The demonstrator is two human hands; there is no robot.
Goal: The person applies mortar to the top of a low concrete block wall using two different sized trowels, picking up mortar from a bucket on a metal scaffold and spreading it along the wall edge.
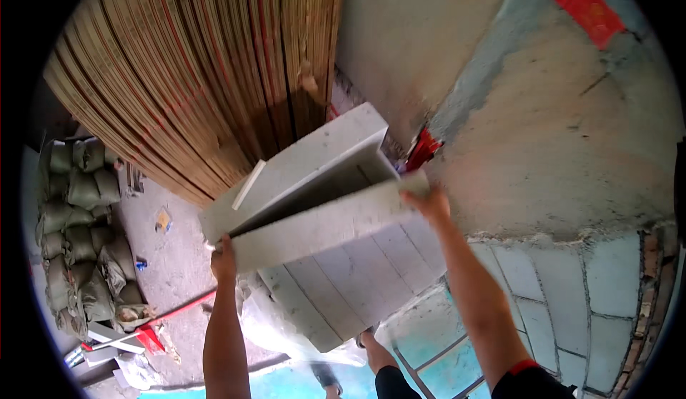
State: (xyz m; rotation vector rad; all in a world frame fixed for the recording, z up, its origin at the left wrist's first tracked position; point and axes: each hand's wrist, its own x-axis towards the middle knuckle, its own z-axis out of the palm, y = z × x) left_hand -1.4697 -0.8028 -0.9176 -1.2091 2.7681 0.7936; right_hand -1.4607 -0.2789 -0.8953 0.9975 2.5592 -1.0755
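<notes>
My left hand (224, 260) and my right hand (431, 202) are closed on opposite ends of a long light grey block (329, 222), which is tilted over a stack of similar blocks (336, 288). Behind it another grey block (311, 163) lies at a slant, with a dark gap between the two. A thin pale strip (249, 183) rests against that rear block's left part. The undersides of my fingers are hidden. Below the stack, crumpled clear plastic (275, 320) lies on the ground beside my feet.
Tall stacked cardboard sheets (186, 63) stand behind the blocks. Grey sacks (86, 213) are piled at left, near a red-handled tool (150, 338). A rough plaster wall (543, 149) is at right, above blockwork (607, 277). A red object (429, 145) sits in the corner.
</notes>
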